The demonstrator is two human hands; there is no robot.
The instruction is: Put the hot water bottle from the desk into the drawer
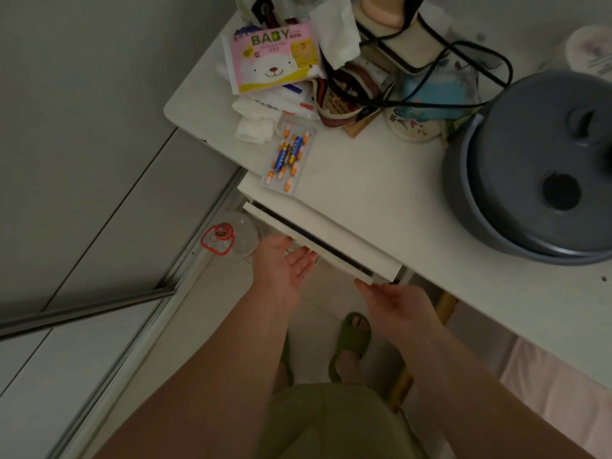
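A blue soft item point(430, 92), likely the hot water bottle, lies at the back of the white desk point(374, 180) under a tangled black cord point(463, 61). Below the desk's front edge, the white drawer front point(271, 217) stands slightly out, with a dark gap behind it. My left hand point(281, 266) is palm up at the drawer's left part, its fingers hooked under the lower edge. My right hand point(394, 303) reaches with straight fingers to the drawer's right corner and touches it. The drawer's inside is hidden.
A big grey lidded pot point(536, 167) fills the desk's right side. A blister pack with batteries point(289, 157), a pink baby wipes pack point(271, 58), tissues and a cup point(412, 127) crowd the back. A clear jar with a red lid point(228, 240) lies on the floor.
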